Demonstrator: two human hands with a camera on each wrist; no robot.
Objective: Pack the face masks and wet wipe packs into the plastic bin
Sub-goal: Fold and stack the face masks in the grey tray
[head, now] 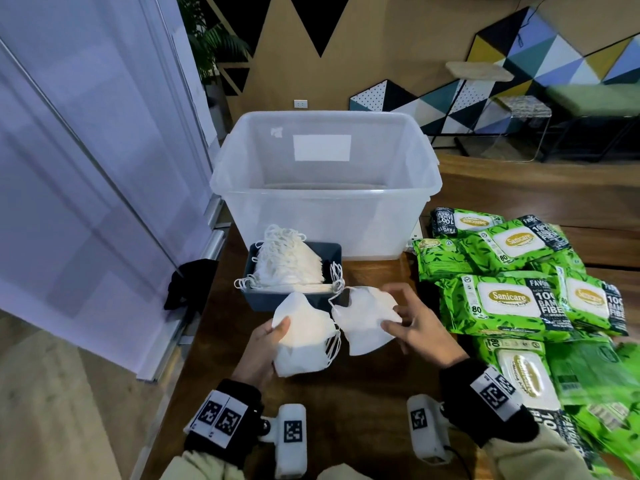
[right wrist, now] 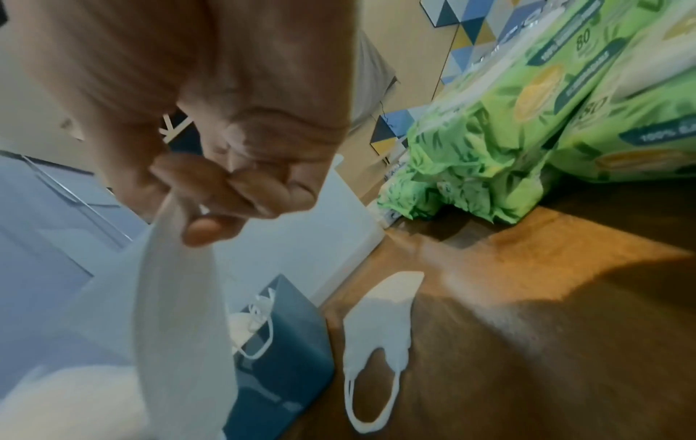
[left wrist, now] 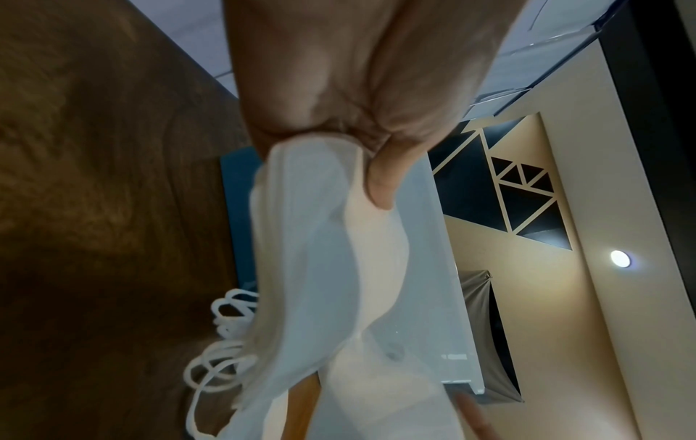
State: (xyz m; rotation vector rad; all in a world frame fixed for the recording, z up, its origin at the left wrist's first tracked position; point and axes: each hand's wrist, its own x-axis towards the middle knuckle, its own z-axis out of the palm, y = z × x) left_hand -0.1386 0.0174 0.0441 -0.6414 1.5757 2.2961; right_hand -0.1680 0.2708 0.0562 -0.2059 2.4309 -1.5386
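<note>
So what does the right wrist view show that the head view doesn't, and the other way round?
Only the right wrist view shows a loose mask lying flat on the table, hidden under the hands in the head view. Only the head view shows the clear plastic bin, apparently empty, and the left hand holding a stack of masks. Both show the right hand pinching one mask, the blue box and the green wipe packs.

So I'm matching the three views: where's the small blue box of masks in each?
Head: blue box centre, before the bin.
Left wrist: blue sliver left of the held masks.
Right wrist: bottom centre.
Shared landmark: the bin's pale wall behind it.
</note>
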